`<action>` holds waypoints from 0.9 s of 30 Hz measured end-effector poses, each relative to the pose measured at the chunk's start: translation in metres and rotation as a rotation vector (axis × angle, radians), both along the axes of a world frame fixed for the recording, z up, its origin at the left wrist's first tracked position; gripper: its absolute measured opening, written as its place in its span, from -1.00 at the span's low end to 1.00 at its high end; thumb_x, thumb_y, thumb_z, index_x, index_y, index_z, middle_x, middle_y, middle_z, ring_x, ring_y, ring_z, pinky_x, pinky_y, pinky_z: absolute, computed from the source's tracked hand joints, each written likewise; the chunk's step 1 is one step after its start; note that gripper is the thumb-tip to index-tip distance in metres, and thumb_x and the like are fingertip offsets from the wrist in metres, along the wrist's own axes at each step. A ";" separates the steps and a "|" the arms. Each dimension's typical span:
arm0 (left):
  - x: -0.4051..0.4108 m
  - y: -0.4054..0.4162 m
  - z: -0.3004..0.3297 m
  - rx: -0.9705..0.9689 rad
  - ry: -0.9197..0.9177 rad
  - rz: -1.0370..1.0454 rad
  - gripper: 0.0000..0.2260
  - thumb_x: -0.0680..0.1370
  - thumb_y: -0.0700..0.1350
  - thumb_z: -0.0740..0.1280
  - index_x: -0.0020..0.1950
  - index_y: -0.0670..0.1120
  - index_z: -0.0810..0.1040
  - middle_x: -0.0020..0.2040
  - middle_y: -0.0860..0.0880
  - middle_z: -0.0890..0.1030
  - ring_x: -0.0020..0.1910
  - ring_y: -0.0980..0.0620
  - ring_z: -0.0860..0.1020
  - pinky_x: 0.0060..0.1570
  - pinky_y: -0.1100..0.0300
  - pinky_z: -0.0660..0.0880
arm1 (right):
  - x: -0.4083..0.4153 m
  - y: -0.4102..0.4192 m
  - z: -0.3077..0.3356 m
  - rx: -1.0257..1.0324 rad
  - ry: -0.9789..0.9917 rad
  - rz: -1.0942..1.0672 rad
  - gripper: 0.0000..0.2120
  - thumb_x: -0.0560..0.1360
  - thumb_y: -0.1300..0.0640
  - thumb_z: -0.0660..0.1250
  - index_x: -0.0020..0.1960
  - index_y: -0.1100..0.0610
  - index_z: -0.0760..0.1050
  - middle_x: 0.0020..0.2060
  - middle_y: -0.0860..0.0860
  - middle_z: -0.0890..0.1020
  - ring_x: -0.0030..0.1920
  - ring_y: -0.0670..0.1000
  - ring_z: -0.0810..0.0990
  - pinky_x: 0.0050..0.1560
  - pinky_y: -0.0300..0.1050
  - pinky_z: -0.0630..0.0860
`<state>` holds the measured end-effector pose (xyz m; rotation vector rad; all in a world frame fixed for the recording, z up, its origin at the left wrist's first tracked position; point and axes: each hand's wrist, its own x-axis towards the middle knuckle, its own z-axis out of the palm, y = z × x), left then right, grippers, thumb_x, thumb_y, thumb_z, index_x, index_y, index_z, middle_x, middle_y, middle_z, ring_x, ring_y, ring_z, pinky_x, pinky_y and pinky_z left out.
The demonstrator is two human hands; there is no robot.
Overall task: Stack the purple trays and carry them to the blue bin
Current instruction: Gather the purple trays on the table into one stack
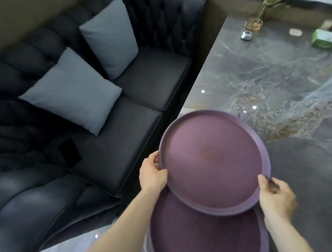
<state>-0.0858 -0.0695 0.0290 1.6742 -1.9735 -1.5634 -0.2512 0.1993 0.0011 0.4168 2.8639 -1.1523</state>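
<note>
Lower purple tray half covered and cut off below, green box blurred, perhaps tissues

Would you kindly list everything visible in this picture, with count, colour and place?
upper tray: 1, purple, held over the table edge, overlapping the lower one
lower tray: 1, purple, beneath it, nearer the person
table: 1, grey marble pattern, right
sofa: 1, black, left
cushions: 2, grey, on the sofa
phone-like slab: 1, black, on the sofa seat
vase with stems: 1, clear glass, far end of the table
small device: 1, white, beside the vase
box: 1, green, far right, blurred
left hand: gripping the upper tray's left rim
right hand: gripping its right rim
</note>
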 end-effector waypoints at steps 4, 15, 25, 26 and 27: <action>0.035 0.005 0.008 -0.008 0.015 -0.065 -0.37 0.27 -0.31 0.34 0.26 0.18 0.55 -0.10 0.21 0.67 -0.16 0.17 0.65 -0.04 0.06 0.61 | 0.047 0.018 0.002 0.077 -0.049 -0.027 -0.63 0.46 -0.03 0.43 0.17 0.16 0.57 -0.19 0.18 0.66 0.03 0.29 0.60 0.16 0.19 0.47; 0.106 0.026 -0.003 -0.135 -0.059 -0.298 -0.41 0.33 -0.30 0.38 0.28 0.19 0.51 -0.03 0.13 0.56 -0.15 0.18 0.58 -0.10 0.20 0.53 | 0.152 0.058 -0.005 0.047 -0.176 -0.213 -0.72 0.35 0.23 0.52 0.05 0.06 0.63 -0.28 0.05 0.62 -0.06 0.21 0.62 0.11 0.09 0.51; 0.124 0.048 -0.019 -0.217 -0.126 -0.421 -0.41 0.36 -0.28 0.39 0.34 0.13 0.47 0.12 0.08 0.47 0.05 0.07 0.57 -0.11 0.18 0.44 | 0.188 0.078 -0.005 0.137 -0.169 -0.251 -0.83 0.37 0.27 0.50 -0.06 0.11 0.67 -0.07 0.20 0.62 -0.02 0.28 0.60 0.01 0.05 0.51; 0.125 0.050 -0.020 -0.223 -0.129 -0.430 -0.41 0.37 -0.28 0.39 0.35 0.12 0.46 0.14 0.08 0.46 0.05 0.06 0.57 -0.10 0.19 0.43 | 0.190 0.080 -0.005 0.153 -0.165 -0.249 -0.83 0.37 0.28 0.50 -0.05 0.14 0.67 -0.04 0.22 0.61 -0.01 0.29 0.59 0.01 0.04 0.47; 0.125 0.051 -0.022 -0.227 -0.129 -0.438 -0.40 0.37 -0.29 0.40 0.35 0.11 0.46 0.15 0.07 0.46 0.05 0.06 0.57 -0.09 0.19 0.43 | 0.192 0.081 -0.005 0.157 -0.165 -0.248 -0.83 0.37 0.29 0.49 -0.04 0.16 0.67 -0.03 0.22 0.62 0.00 0.29 0.59 0.01 0.04 0.46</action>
